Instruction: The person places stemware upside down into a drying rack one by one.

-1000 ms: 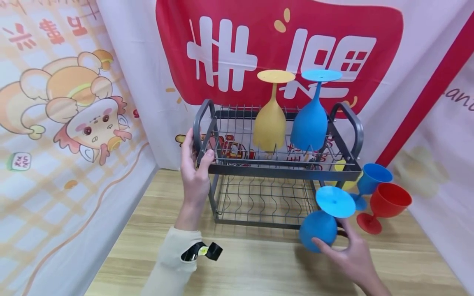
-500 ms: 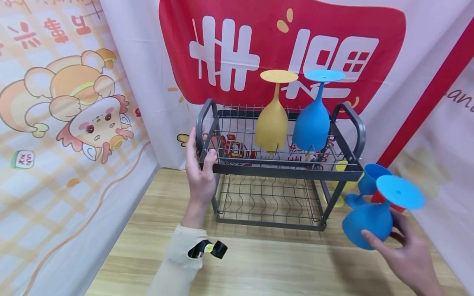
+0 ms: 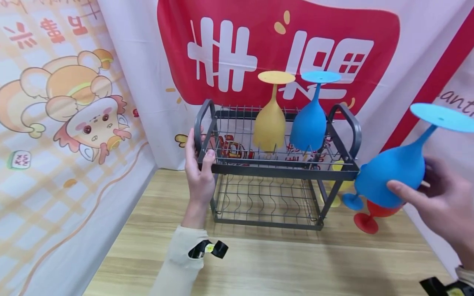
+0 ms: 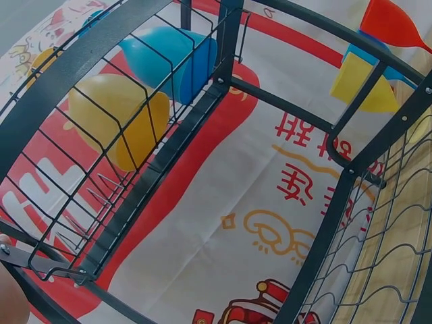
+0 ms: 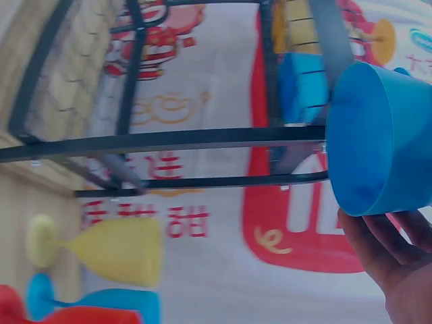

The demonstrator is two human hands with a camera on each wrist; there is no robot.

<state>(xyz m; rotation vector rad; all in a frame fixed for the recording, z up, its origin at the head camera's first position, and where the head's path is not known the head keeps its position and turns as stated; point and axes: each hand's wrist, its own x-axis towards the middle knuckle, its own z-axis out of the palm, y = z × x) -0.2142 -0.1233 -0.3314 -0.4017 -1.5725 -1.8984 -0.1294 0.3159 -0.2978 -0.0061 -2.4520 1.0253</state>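
My right hand (image 3: 444, 197) grips the bowl of a blue goblet (image 3: 392, 174) held upside down, its foot tilted up to the right, beside the rack's right end. In the right wrist view the goblet's open mouth (image 5: 361, 142) faces the rack. My left hand (image 3: 200, 172) holds the left end of the black two-tier dish rack (image 3: 274, 170), thumb over the front corner. On the upper tier, a yellow goblet (image 3: 270, 127) and another blue goblet (image 3: 309, 127) stand upside down. The lower tier is bare wire.
Right of the rack, a red goblet (image 3: 366, 222), a blue one (image 3: 352, 201) and a yellow one (image 5: 121, 250) stand upright on the wooden table (image 3: 259, 267), partly hidden by the held goblet in the head view. Printed cloth (image 3: 126, 82) hangs behind and at the sides.
My right hand has carried the blue goblet from the rack's lower front corner to the right and then up. The left hand keeps its hold on the rack.
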